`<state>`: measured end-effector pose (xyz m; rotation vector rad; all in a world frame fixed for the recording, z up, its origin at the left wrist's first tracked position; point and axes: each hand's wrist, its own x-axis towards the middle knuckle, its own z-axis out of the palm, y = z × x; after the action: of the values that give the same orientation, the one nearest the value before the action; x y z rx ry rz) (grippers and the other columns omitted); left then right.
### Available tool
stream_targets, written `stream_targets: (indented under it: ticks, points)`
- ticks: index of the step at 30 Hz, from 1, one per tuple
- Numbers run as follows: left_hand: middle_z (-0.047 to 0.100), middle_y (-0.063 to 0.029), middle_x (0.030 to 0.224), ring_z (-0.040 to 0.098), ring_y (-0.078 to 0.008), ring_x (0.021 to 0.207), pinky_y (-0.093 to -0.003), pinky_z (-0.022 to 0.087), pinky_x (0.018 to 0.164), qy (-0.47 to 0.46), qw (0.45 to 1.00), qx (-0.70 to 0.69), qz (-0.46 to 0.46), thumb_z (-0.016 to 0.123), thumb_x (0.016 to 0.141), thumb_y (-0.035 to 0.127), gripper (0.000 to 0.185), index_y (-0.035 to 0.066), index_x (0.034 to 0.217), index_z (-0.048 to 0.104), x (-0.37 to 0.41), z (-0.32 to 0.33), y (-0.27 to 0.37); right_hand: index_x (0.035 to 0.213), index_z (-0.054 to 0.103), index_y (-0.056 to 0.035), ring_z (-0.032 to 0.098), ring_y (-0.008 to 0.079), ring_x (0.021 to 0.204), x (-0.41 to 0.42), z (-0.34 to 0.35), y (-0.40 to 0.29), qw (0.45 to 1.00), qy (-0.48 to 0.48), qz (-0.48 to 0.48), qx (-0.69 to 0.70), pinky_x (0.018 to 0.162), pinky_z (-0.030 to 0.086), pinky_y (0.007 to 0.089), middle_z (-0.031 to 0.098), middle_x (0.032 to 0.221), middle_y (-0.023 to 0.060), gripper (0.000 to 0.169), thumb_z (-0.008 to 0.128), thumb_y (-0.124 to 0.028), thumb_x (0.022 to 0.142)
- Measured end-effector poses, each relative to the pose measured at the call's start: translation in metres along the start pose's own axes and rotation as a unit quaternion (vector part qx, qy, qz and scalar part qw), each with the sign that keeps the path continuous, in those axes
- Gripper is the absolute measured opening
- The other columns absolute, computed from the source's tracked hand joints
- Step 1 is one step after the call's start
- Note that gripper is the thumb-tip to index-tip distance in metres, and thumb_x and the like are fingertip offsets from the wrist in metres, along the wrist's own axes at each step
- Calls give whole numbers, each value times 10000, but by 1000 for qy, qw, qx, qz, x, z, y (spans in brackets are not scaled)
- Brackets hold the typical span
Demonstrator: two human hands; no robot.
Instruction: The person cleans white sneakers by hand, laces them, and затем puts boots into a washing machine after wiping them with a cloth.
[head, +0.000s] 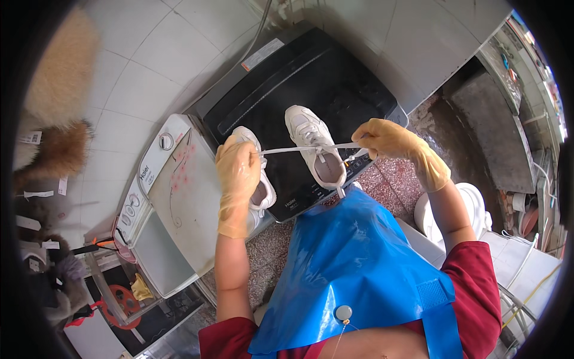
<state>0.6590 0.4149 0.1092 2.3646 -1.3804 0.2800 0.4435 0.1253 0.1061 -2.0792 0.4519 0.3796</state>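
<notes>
A white lace-up sneaker [309, 130] rests on the black lid of a Haier washing machine [269, 103], its toe pointing away from me. Its white shoelace [287, 149] is drawn out to both sides, crossed or looped over the tongue. My left hand [237, 166], in a yellowish rubber glove, grips one lace end. The other end is pinched in my right hand [381, 138], gloved alike, with a lace loop hanging beside the fingers. A second white sneaker [262, 193] lies partly hidden behind my left hand.
On the left stands a white Haier twin-tub washer [175, 197] with knobs. Fur pieces [63, 76] with tags hang at the far left. A white bucket [453, 211] is at the right, near a concrete basin [493, 130]. I wear a blue waterproof apron [354, 264].
</notes>
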Motion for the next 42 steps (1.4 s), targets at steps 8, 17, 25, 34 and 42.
stream_targets:
  ticks: [8,17,25,34,42]
  points:
    - [714,-124,935,653,-376,935,-470,480,997,18,990,-137,-23,665,787,-34,109,35,783,580,-13,4,-5,1310,678,-44,667,173,697,-29,-9,-11,999,-34,-19,30,634,516,281,700,830,112,329,527,-100,1022]
    - [718,-162,988,653,-350,1033,-385,503,974,-61,953,-260,-144,587,886,21,54,30,884,534,-11,15,-23,1316,683,-81,727,286,977,-23,-8,-1,997,-70,-24,22,887,582,354,706,1228,169,320,511,-124,1050]
    - [707,-172,944,676,-172,719,-319,565,740,-110,824,-504,-234,496,1034,82,97,4,1060,548,44,-10,16,1413,578,-24,742,269,909,-21,-11,-2,987,-150,-63,-21,805,585,365,739,1077,207,421,486,-185,1035]
    - [677,-136,885,621,-274,679,-369,501,655,-164,930,-264,195,616,929,116,119,16,973,663,155,2,72,1477,402,18,688,218,796,-5,97,-96,931,-295,-122,180,726,566,354,680,1129,165,552,553,-248,1017]
    - [712,-144,893,686,-379,834,-479,549,735,-252,848,-83,459,600,820,80,115,88,839,713,154,63,186,1051,767,-103,738,250,983,79,249,-120,881,139,-323,-315,774,596,402,736,1146,113,221,707,-113,839]
